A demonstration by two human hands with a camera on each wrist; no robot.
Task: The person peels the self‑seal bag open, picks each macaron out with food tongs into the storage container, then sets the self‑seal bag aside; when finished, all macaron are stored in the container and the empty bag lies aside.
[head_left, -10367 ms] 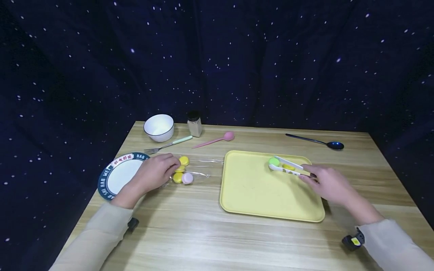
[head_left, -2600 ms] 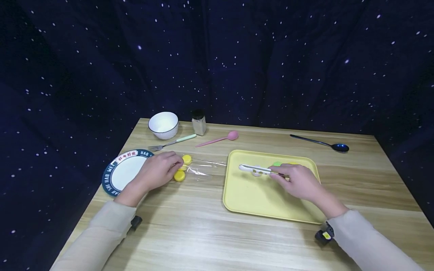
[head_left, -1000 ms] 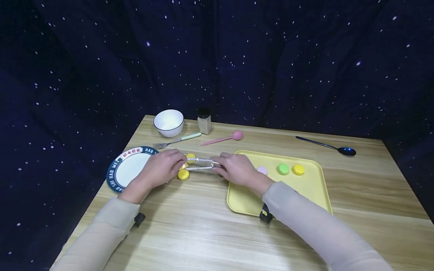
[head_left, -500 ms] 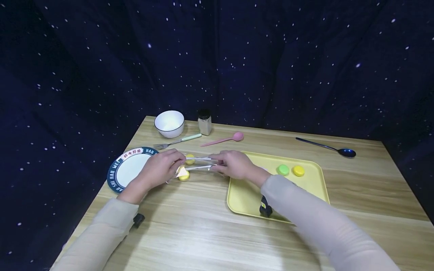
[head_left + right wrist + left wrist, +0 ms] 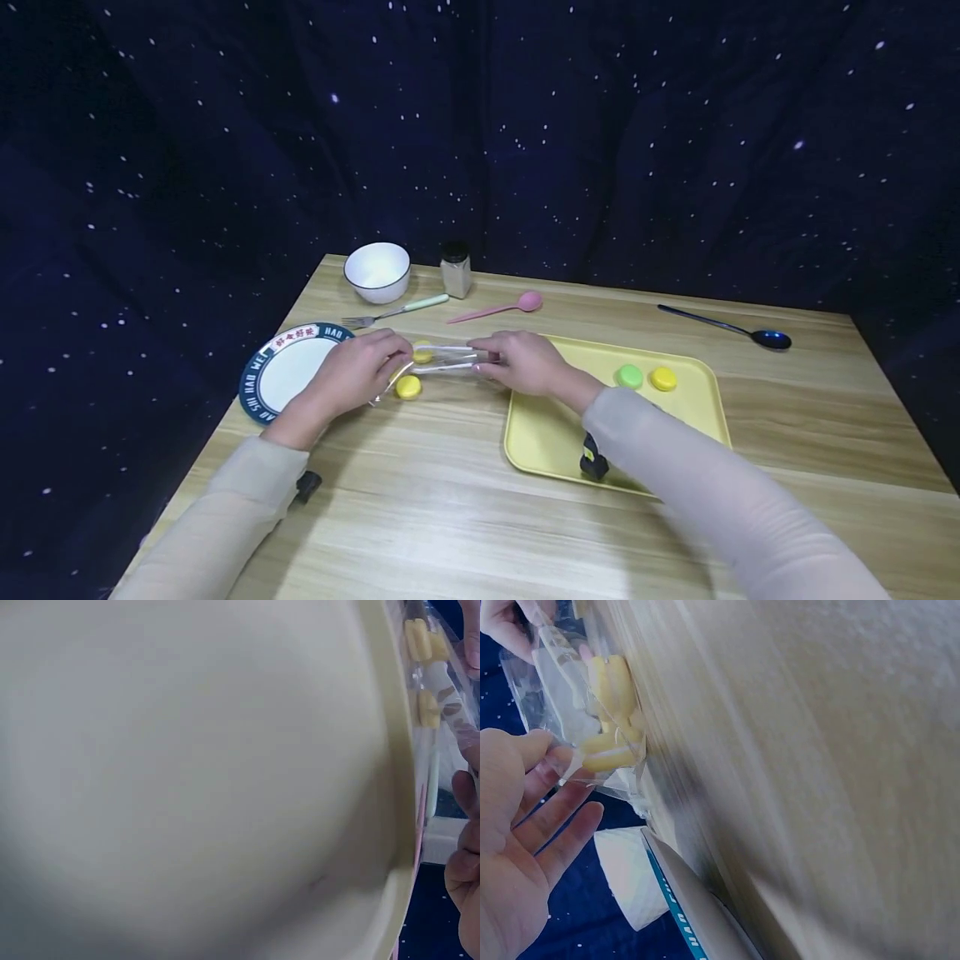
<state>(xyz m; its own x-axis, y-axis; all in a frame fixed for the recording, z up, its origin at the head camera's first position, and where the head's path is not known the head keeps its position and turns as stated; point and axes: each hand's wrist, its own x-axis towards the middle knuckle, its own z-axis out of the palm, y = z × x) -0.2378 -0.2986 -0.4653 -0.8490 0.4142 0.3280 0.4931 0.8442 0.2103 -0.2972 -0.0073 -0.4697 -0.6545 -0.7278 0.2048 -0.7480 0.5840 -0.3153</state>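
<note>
My left hand pinches the edge of a clear plastic bag, seen close in the left wrist view. Several yellow macarons lie in it. From the other side my right hand grips a pair of tongs with pale, brown-patterned arms. Their tips reach into the bag, apart and close to the macarons; whether they touch one I cannot tell. On the yellow tray rest a green macaron and a single yellow macaron. My right arm crosses the tray and covers part of it.
Left of the bag lies a blue-rimmed plate. Behind stand a white bowl and a jar with black lid. A fork, a pink spoon and a dark blue spoon lie along the back.
A green and a lilac macaron went from the bag to the tray, the lilac one now hidden. My right hand brought the tongs back left into the bag; my left hand stayed on it.
</note>
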